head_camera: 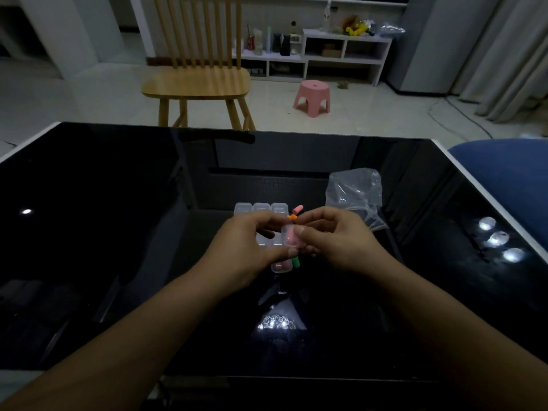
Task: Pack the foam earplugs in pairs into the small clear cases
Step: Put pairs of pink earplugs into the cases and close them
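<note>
A: Where is the case being packed?
B: Centre of the frame, just above the table; a small clear case [290, 237] with something pink inside, held between both hands.

A: How do the hands hold it?
B: The left hand [249, 250] has its fingers curled, thumb at the case's lower edge; the right hand [335, 238] pinches it from the right, thumb on its face; whether the lid is closed I cannot tell.

A: Other cases?
B: Three cases [261, 209] in a row just above the hands; another case [280, 266] with pink inside lies just below the held one; more sit behind the left fingers, partly hidden.

A: Loose earplugs?
B: A pink plug [297, 209] just right of the row; an orange plug [292, 217] under it, by the right fingertips; a green plug [295, 261] beside the lower case.

A: And around that?
B: A crumpled clear bag [355, 192] right of centre on the glossy black table [118, 232]; beyond it, a wooden chair [197, 81] at upper left and a pink stool [312, 97] at upper centre; a blue cushion [504, 173] at the right edge.
</note>
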